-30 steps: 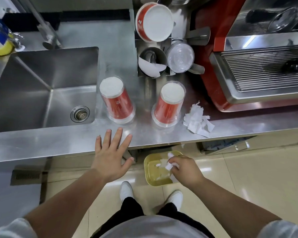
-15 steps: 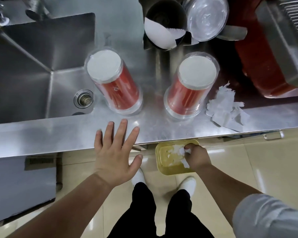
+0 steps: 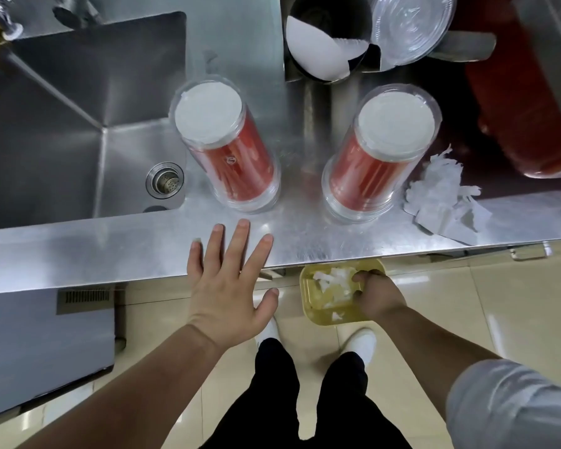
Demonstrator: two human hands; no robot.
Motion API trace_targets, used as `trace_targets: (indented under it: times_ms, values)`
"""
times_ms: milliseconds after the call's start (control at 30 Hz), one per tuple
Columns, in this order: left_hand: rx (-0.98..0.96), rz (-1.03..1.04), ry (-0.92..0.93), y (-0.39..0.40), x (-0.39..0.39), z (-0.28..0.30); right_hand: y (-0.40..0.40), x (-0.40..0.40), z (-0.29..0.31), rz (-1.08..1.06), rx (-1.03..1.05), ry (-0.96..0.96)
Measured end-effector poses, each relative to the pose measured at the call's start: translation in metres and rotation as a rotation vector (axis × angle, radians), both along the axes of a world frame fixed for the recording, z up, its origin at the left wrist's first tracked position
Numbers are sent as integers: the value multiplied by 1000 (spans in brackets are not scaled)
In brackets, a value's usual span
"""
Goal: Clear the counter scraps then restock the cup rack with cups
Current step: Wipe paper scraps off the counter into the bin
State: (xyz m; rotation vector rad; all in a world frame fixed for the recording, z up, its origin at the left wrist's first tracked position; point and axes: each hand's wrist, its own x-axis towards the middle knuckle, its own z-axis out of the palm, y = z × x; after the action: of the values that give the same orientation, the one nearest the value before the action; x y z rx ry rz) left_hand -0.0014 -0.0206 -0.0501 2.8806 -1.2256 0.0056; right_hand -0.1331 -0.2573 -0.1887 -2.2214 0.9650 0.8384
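The right hand (image 3: 378,294) reaches down into a yellow bin (image 3: 308,286) on the floor under the counter edge, fingers curled among white paper scraps (image 3: 332,281); whether it grips any of them I cannot tell, since the knuckles hide the fingertips. The left hand (image 3: 229,288) is spread wide and holds nothing, its fingertips over the front edge of the steel counter (image 3: 110,247).

Two sleeved stacks of red cups stand upside down on the counter: one (image 3: 230,147) beside the sink (image 3: 62,124), the other (image 3: 376,157) further right. One pile of torn white paper (image 3: 444,199) lies just right of it. Behind, the rack's metal tube (image 3: 324,43) shows one white piece inside, and a stack of clear lids (image 3: 412,24) sits beside it.
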Motion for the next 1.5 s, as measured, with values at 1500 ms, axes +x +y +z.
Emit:
trace_targets:
  times_ms: [1500]
  values:
    - [85,138,329,-12,-6,29,-67,22,219,239,-390,-153]
